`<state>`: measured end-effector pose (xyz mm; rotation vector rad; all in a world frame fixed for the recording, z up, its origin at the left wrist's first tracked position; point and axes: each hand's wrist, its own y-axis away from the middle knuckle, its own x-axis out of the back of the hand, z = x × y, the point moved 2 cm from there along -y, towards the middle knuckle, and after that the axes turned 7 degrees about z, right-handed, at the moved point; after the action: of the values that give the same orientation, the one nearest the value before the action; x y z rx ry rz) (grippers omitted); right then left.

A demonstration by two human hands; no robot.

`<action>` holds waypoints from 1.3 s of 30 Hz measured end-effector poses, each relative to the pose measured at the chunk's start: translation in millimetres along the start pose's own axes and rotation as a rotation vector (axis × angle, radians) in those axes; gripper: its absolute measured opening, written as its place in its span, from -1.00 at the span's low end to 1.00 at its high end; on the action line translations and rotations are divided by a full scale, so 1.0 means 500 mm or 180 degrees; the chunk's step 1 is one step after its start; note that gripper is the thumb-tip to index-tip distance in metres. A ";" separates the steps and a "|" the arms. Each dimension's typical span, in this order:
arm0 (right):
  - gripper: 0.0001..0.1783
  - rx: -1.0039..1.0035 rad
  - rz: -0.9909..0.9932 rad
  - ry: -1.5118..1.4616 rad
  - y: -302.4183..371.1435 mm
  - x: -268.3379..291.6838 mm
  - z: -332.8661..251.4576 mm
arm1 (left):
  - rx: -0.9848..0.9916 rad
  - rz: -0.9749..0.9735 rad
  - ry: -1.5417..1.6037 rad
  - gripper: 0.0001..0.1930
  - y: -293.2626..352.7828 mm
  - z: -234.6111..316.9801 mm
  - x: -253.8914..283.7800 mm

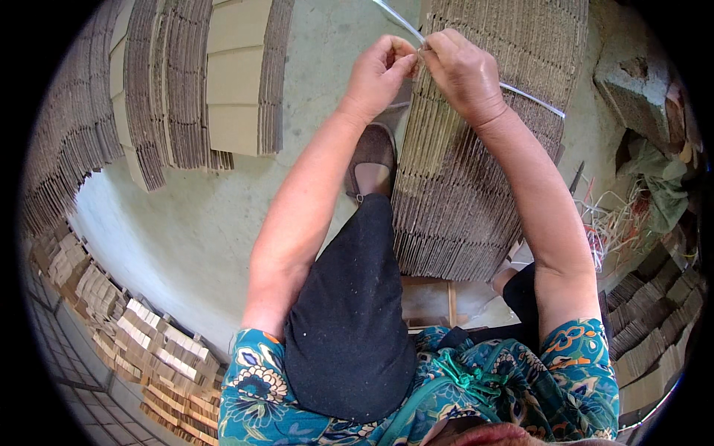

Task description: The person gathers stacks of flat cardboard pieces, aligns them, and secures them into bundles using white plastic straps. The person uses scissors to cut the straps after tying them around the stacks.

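Observation:
A long bundle of packed cardboard pieces (461, 186) lies between my legs, their edges facing up. Across it runs a white plastic strap (532, 99), whose other part slants up past my hands. My left hand (383, 70) is closed in a pinch at the bundle's left edge, where the strap comes together. Right beside it, my right hand (462, 70) pinches the strap above the cardboard. The fingertips of both hands nearly meet, and the exact spot where they grip is partly hidden.
Tall stacks of cardboard (234, 89) stand on the floor at the far left. More stacks (141, 327) line the lower left, and others (658, 320) the lower right. A tangle of loose strap scraps (621, 223) lies to the right, below a grey block (636, 93).

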<state>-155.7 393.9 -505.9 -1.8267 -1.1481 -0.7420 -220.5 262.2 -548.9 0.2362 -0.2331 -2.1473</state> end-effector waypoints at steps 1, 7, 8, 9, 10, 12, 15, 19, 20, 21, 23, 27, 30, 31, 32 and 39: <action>-0.93 -0.0027 0.0090 -0.0073 0.001 0.001 0.002 | -0.0037 0.0005 -0.0009 -0.94 -0.001 0.003 -0.003; -0.94 -0.0156 0.0210 -0.0425 0.003 0.003 0.009 | -0.0106 -0.0009 -0.0287 -0.91 -0.007 0.009 -0.002; -0.94 -0.0170 0.0227 -0.0498 0.002 0.006 0.011 | -0.0078 0.0021 -0.0341 -0.90 -0.006 0.013 -0.004; -0.94 -0.0183 0.0244 -0.0571 0.002 0.008 0.013 | -0.0049 0.0051 -0.0394 -0.90 -0.005 0.018 -0.006; -0.94 -0.0217 0.0255 -0.0650 0.002 0.006 0.016 | -0.0135 0.0078 -0.0575 -0.89 -0.005 0.018 -0.006; -0.93 -0.0287 0.0281 -0.0803 0.004 0.004 0.026 | -0.0309 0.0127 -0.0937 -0.88 -0.009 0.019 -0.008; -0.92 -0.0563 0.0284 -0.1038 0.015 0.018 0.033 | -0.0526 0.0222 -0.1813 -0.88 -0.008 0.001 -0.001; -0.90 -0.1004 0.0020 -0.0943 0.040 0.052 0.028 | -0.0669 0.0273 -0.2008 -0.88 0.003 -0.015 0.000; -0.89 -0.1091 0.0053 -0.1084 0.041 0.055 0.030 | -0.0551 0.0260 -0.1999 -0.88 -0.003 -0.013 -0.006; -0.88 -0.1180 0.0088 -0.1225 0.043 0.057 0.033 | -0.0434 0.0244 -0.1991 -0.89 -0.008 -0.010 -0.011; -0.83 -0.1292 0.0020 -0.1361 0.044 0.066 0.054 | -0.0223 0.0040 -0.1407 -0.87 -0.014 -0.032 -0.001; -0.73 -0.2309 0.0604 -0.1952 0.070 0.177 0.140 | -0.0162 0.0125 -0.1782 -0.80 0.021 -0.073 0.047; -0.70 -0.3286 0.1022 -0.1248 0.223 0.264 0.322 | -0.0314 -0.0360 -0.3225 -0.68 0.061 -0.112 0.063; -0.70 -0.3579 0.1072 -0.0904 0.290 0.275 0.363 | -0.0241 -0.0564 -0.3701 -0.66 0.069 -0.122 0.058; -0.67 -0.3695 0.0732 -0.0826 0.346 0.277 0.378 | -0.0179 -0.0632 -0.3721 -0.72 0.082 -0.133 0.053; -0.49 -0.2313 -0.1233 0.0710 0.563 0.192 0.360 | 0.0282 -0.0511 -0.3828 -0.72 0.080 -0.142 0.052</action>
<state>149.0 526.1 -608.6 -2.0242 -1.1821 -1.7195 -184.6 213.0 -609.2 -1.0533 -1.0034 -2.1774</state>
